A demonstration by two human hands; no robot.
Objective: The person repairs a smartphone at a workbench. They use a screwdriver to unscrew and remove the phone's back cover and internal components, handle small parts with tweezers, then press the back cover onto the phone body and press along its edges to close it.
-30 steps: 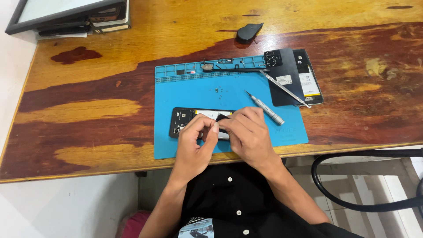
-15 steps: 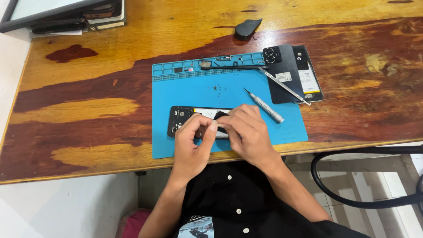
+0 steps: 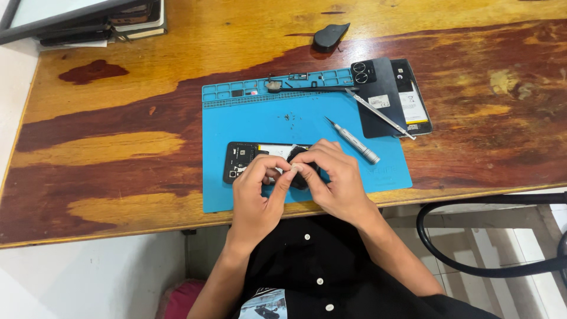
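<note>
Hands [image 3: 295, 177] barely shifted, perhaps pinching something, opened phone [image 3: 248, 159], blue mat [image 3: 266, 118], wooden table [image 3: 118, 147]

The left hand [image 3: 257, 192] and right hand [image 3: 331, 177] are hiding half of the open phone [image 3: 245, 160]. The tiny thing between the fingertips [image 3: 293, 169] is looking too small to tell.

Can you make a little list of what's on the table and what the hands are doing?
table: wooden
mat: blue, on the table
phone: opened, lying on the mat
left hand: fingertips over the phone
right hand: fingertips meeting the left's, small piece hard to tell
screwdriver: on the mat
back cover: black, at the mat's right edge
</note>
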